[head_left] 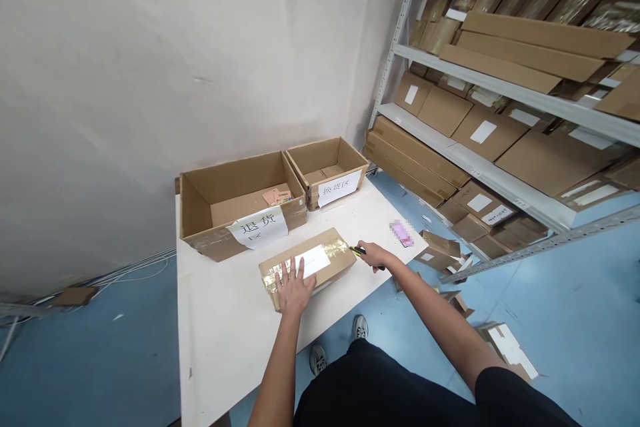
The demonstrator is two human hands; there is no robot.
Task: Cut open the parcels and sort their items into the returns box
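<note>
A taped cardboard box (pixel 327 237) with a white label (pixel 314 261) lies on the white table (pixel 215 347). Spread over its left end, my left hand (pixel 294 288) presses on the top with the fingers apart. My right hand (pixel 374 256) is closed round a black and yellow utility knife (pixel 359 251). The knife's front end is at the taped right end of the box; whether the blade touches the tape is too small to tell.
Two open cartons with paper signs, a larger one (pixel 200 240) and a smaller one (pixel 363 161), stand along the table's back. A pink item (pixel 401 233) lies near the right edge. Metal shelving (pixel 500 160) full of boxes rises at the right, with loose cardboard (pixel 507 347) on the floor.
</note>
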